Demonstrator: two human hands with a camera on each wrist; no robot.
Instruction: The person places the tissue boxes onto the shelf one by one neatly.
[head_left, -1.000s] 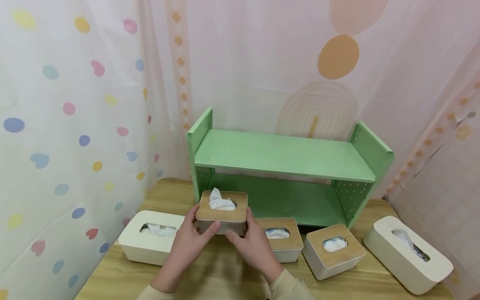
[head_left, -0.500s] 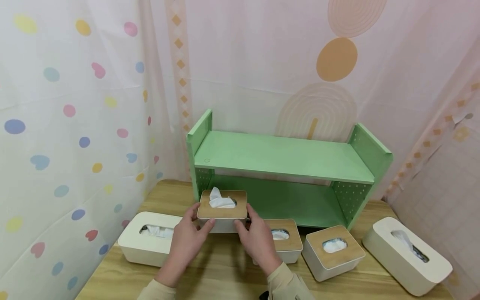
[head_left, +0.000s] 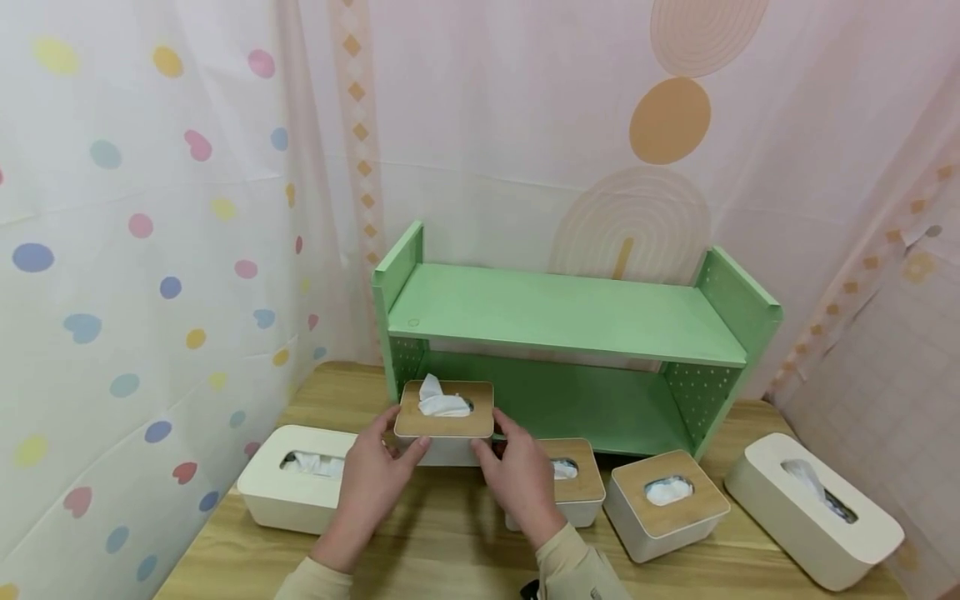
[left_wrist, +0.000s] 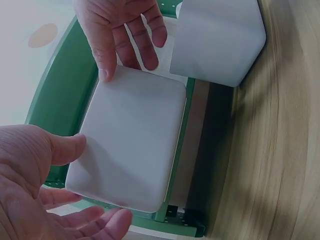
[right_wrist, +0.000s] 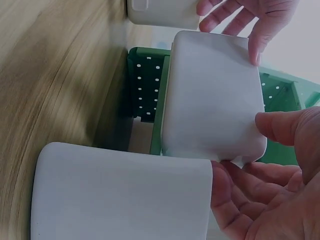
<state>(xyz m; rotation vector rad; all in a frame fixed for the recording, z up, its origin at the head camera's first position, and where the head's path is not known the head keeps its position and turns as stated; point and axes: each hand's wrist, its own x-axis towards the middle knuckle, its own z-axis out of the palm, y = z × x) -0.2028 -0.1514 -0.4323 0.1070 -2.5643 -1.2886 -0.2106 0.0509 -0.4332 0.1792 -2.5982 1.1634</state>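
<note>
Both hands hold a white tissue box [head_left: 448, 452] with a wood-look lid at the left front of the green shelf's [head_left: 570, 308] lower level. A white tissue pokes up from the lid's slot. My left hand [head_left: 373, 479] grips the box's left end, thumb at the front face. On the opposite end, my right hand [head_left: 521, 477] holds it the same way. The wrist views show the box's plain white front [left_wrist: 127, 140] between the two hands, with the green frame behind it.
A long cream tissue box [head_left: 288, 492] stands on the wooden table [head_left: 442, 533] at left. Right of the hands are two wood-lidded boxes, the nearer one [head_left: 585, 479] partly hidden by the right hand, the other [head_left: 667, 508] angled. Another cream box [head_left: 817, 508] lies farther right.
The held box has straightened slightly and sits a touch nearer the shelf. My right thumb has slid toward the box's right corner. Over the last half second almost nothing has moved.
</note>
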